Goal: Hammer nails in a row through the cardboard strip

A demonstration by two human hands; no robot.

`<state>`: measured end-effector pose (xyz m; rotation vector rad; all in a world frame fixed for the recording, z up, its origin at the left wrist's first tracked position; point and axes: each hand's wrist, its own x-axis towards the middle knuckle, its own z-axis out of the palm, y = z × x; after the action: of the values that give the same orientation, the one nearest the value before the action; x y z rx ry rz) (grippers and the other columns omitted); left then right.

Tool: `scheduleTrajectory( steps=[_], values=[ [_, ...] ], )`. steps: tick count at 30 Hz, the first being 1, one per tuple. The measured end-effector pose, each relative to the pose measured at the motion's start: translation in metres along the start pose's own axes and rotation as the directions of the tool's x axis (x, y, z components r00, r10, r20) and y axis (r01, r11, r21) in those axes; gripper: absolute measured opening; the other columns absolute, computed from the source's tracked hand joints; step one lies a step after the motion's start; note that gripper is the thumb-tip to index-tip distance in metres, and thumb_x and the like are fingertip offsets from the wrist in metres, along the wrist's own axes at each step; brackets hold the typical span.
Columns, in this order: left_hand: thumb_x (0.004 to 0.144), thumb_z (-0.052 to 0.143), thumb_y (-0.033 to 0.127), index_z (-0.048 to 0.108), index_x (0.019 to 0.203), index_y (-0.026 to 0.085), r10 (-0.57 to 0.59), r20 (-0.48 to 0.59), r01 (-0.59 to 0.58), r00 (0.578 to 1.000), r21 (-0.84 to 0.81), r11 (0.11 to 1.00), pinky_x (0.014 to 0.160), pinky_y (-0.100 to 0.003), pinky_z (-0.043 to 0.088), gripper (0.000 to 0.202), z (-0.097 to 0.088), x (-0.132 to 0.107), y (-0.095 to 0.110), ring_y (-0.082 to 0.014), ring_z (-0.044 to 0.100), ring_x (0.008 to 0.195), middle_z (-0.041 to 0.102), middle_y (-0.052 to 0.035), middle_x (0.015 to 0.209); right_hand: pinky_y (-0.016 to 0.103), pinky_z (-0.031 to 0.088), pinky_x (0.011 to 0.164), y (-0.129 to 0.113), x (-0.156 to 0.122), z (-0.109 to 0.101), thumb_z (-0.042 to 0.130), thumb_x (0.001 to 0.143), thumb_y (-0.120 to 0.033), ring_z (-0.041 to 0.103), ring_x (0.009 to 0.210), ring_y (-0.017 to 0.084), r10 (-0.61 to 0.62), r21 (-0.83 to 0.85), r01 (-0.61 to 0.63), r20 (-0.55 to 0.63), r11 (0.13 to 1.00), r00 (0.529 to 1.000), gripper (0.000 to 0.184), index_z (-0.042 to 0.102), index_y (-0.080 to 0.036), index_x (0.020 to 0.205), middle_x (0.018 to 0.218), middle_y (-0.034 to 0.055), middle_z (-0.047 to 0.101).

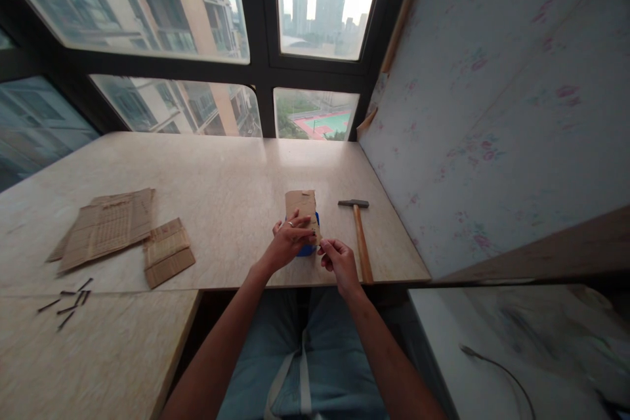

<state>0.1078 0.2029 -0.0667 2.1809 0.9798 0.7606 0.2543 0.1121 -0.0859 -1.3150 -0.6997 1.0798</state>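
A small brown cardboard piece (301, 205) stands tilted near the front edge of the table (221, 177). A blue object (307, 250) peeks from behind it, mostly hidden.

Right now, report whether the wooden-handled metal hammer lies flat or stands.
Flat: the hammer lies on the beige table beside the right hand.

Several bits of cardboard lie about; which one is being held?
The small cardboard piece beside the hammer, gripped by the left hand against a blue object. The large cardboard pile and the smaller stack lie flat, untouched, far left.
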Motion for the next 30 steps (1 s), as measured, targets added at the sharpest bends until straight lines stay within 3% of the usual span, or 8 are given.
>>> scheduleTrajectory(
  steps=[7,11,14,17,19,24,27,30],
  values=[
    [0.084,0.064,0.028,0.077,0.091,0.029,0.008,0.01,-0.008,1.0,0.017,1.0,0.112,-0.064,0.014,0.014,0.0,-0.001,-0.002,-0.033,0.032,0.14,0.061,-0.0076,0.131,0.021,0.03,0.04,0.001,0.002,-0.001,0.064,0.075,-0.052,0.051,0.045,0.009,-0.036,-0.124,0.036,0.004,0.992,0.999,0.036,0.062,-0.016,0.075,0.069,0.0036,0.065],
    [0.086,0.062,0.027,0.076,0.094,0.03,0.033,0.012,-0.034,0.999,0.031,0.999,0.111,-0.067,0.011,0.016,0.002,-0.002,-0.005,-0.0328,0.03,0.141,0.06,-0.0075,0.133,0.024,0.037,0.043,-0.003,0.008,-0.012,0.052,0.081,-0.056,0.05,0.048,0.012,-0.125,-0.29,0.094,-0.093,0.952,0.988,0.042,0.062,-0.016,0.087,0.072,0.0039,0.063],
    [0.087,0.06,0.027,0.075,0.095,0.029,0.051,0.016,-0.052,0.999,0.057,0.997,0.11,-0.067,0.011,0.017,0.003,-0.003,-0.007,-0.033,0.03,0.141,0.059,-0.0075,0.134,0.031,0.048,0.065,-0.01,0.016,-0.032,0.046,0.085,-0.052,0.057,0.069,0.018,-0.251,-0.474,0.125,-0.213,0.872,0.944,0.045,0.056,-0.016,0.111,0.089,0.0083,0.062],
    [0.088,0.059,0.028,0.074,0.096,0.03,0.071,0.02,-0.072,0.997,0.097,0.993,0.109,-0.067,0.011,0.017,0.003,-0.003,-0.007,-0.0331,0.031,0.14,0.059,-0.0069,0.134,0.041,0.041,0.091,-0.014,0.023,-0.055,0.061,0.076,-0.039,0.052,0.105,0.028,-0.315,-0.653,0.082,-0.247,0.752,0.917,0.051,0.054,-0.016,0.121,0.116,0.016,0.055],
    [0.088,0.059,0.029,0.074,0.096,0.031,0.086,0.018,-0.087,0.996,0.116,0.989,0.11,-0.066,0.011,0.017,0.003,-0.004,-0.007,-0.0323,0.032,0.14,0.059,-0.0065,0.134,0.044,0.035,0.097,-0.014,0.025,-0.065,0.07,0.067,-0.03,0.046,0.116,0.034,-0.297,-0.734,0.026,-0.242,0.678,0.924,0.053,0.058,-0.016,0.117,0.119,0.0176,0.054],
    [0.09,0.057,0.03,0.073,0.098,0.032,0.107,0.036,-0.111,0.994,0.146,0.983,0.11,-0.062,0.01,0.018,0.001,-0.005,-0.007,-0.0299,0.03,0.141,0.058,-0.0059,0.135,0.04,0.038,0.092,-0.012,0.032,-0.075,0.064,0.07,-0.015,0.053,0.107,0.033,-0.22,-0.807,-0.078,-0.25,0.585,0.943,0.031,0.062,-0.014,0.101,0.104,0.0185,0.059],
    [0.09,0.056,0.031,0.072,0.098,0.033,0.125,0.043,-0.13,0.991,0.154,0.98,0.109,-0.06,0.012,0.018,0.0,-0.004,-0.006,-0.0294,0.03,0.141,0.058,-0.0046,0.135,0.035,0.042,0.081,-0.019,0.04,-0.081,0.06,0.069,-0.011,0.059,0.093,0.028,-0.181,-0.791,-0.091,-0.249,0.605,0.951,0.02,0.062,-0.015,0.088,0.092,0.0149,0.061],
    [0.09,0.056,0.029,0.073,0.097,0.033,0.121,0.043,-0.126,0.992,0.152,0.98,0.108,-0.059,0.014,0.018,0.0,-0.004,-0.005,-0.0296,0.03,0.141,0.059,-0.0044,0.133,0.029,0.043,0.064,-0.028,0.043,-0.09,0.061,0.068,-0.015,0.059,0.072,0.021,-0.143,-0.73,-0.064,-0.218,0.68,0.965,0.014,0.06,-0.016,0.082,0.074,0.0064,0.059]
  ],
)
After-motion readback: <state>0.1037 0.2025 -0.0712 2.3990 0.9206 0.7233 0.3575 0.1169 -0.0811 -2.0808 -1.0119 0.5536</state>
